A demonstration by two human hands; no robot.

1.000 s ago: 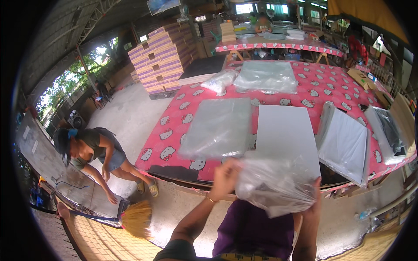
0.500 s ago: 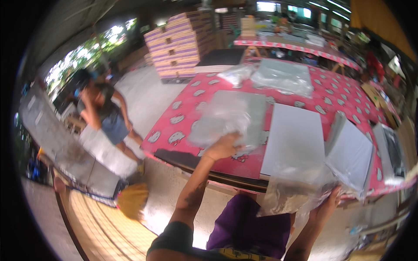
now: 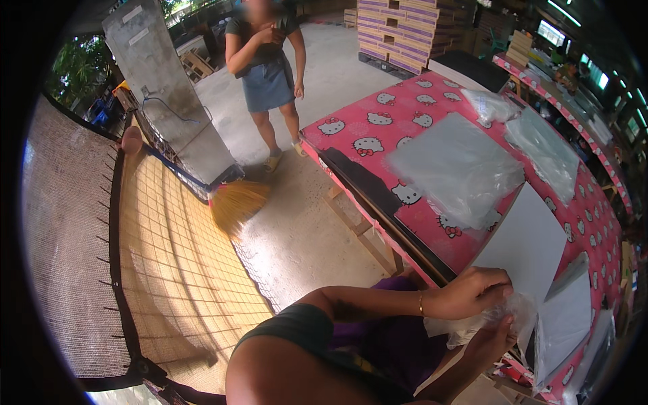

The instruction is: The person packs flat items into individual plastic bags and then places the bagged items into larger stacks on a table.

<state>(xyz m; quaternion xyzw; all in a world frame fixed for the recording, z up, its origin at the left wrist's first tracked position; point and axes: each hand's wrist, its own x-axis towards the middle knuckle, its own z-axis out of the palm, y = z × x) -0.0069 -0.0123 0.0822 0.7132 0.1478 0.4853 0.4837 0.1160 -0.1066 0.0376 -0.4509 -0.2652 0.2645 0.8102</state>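
Note:
Both hands are together at the table's near edge, over a crumpled clear plastic bag (image 3: 521, 316). My left hand (image 3: 469, 294), palm down with its fingers curled, pinches the top of the bag. Below it, my right hand (image 3: 491, 341) grips the bag between thumb and fingers. The bag overlaps the near end of a white flat sheet (image 3: 530, 233) on the table. Farther off lies a pile of clear plastic bags (image 3: 455, 165). To the right is a stack of white sheets in clear plastic (image 3: 567, 317).
The table has a pink patterned cover (image 3: 364, 128). More plastic packs (image 3: 543, 152) lie at its far side. Another person (image 3: 264, 61) stands beyond the left edge, near a broom (image 3: 236, 202) and a grey pillar (image 3: 165, 88). Stacked boxes (image 3: 405, 34) stand behind.
My left hand has left the plastic bag pile and come to my right hand at the clear bag. The view has swung left, and the other person has lowered one arm.

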